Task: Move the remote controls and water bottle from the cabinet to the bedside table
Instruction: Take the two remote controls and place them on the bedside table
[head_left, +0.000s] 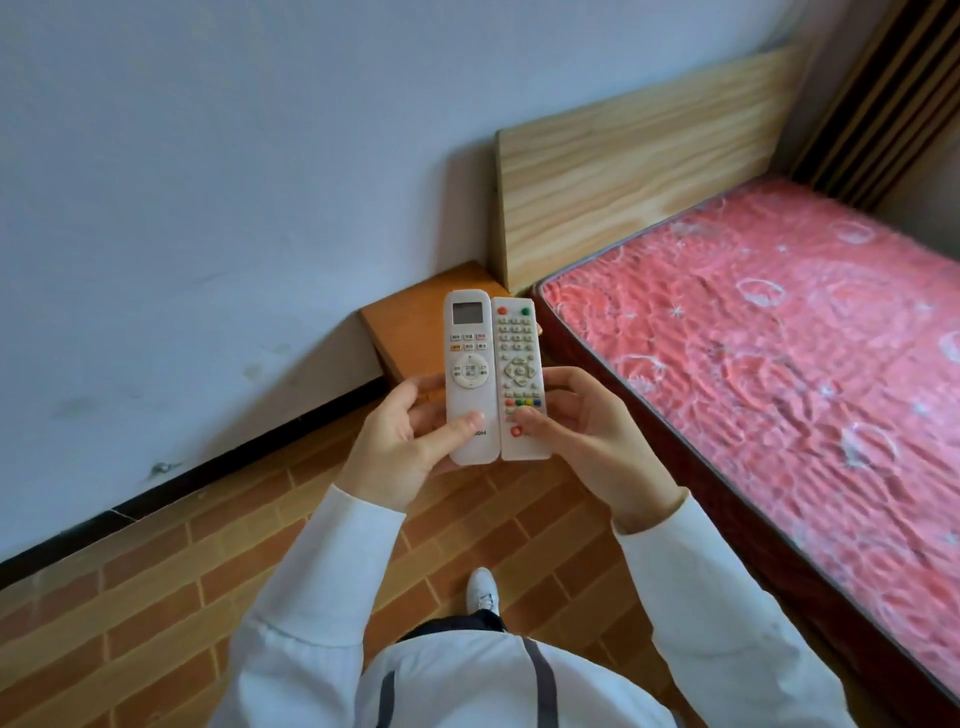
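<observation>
Head view, left to right. Pale wall (182, 182) fills the left side, scuffed low down, with a dark skirting strip (171, 480) meeting the brick-pattern floor (130, 597).

Left hand (400, 441): fingers clamped on the air-conditioner remote (469, 374), thumb laid across its lower face and partly covering the printed logo; the other fingers are hidden behind the body.

Right hand (587, 431): fingers clamped on the TV remote (521, 376), thumb over the lowest button rows. The two remotes are held upright, long edges touching, in the air above the floor.

Bedside table (415, 319): only a bare orange-brown stretch of its surface shows; the remotes and hands cover its near part. It sits in the corner between wall and headboard (639, 171), touching or just beside the bed frame, cannot tell which.

Bed mattress (779, 353) in pink, under clear wrap, cut off at the right edge. Open floor lies between person and table. One white shoe (482, 590) shows below the hands. Water bottle not seen.
</observation>
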